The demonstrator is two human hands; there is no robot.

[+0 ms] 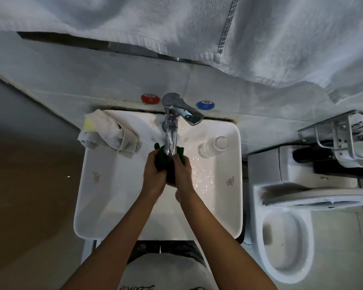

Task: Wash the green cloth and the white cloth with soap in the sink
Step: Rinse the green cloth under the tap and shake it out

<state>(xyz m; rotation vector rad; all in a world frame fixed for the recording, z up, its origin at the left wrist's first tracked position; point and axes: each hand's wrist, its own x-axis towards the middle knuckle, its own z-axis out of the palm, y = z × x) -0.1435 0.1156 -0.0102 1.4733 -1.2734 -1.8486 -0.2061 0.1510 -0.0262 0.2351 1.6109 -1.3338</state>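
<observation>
Both hands grip the bunched green cloth (164,164) under the faucet (171,130) spout: left hand (154,174) and right hand (183,172) curled around it, over the white sink (96,197) basin. White cloth (113,132) lies crumpled on the sink's back-left rim. Clear glass (213,146) stands on the right rim. Toilet (285,237) sits to the right; white towel (197,24) hangs above.

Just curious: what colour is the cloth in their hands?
Dark green cloth, seen from the head view.
</observation>
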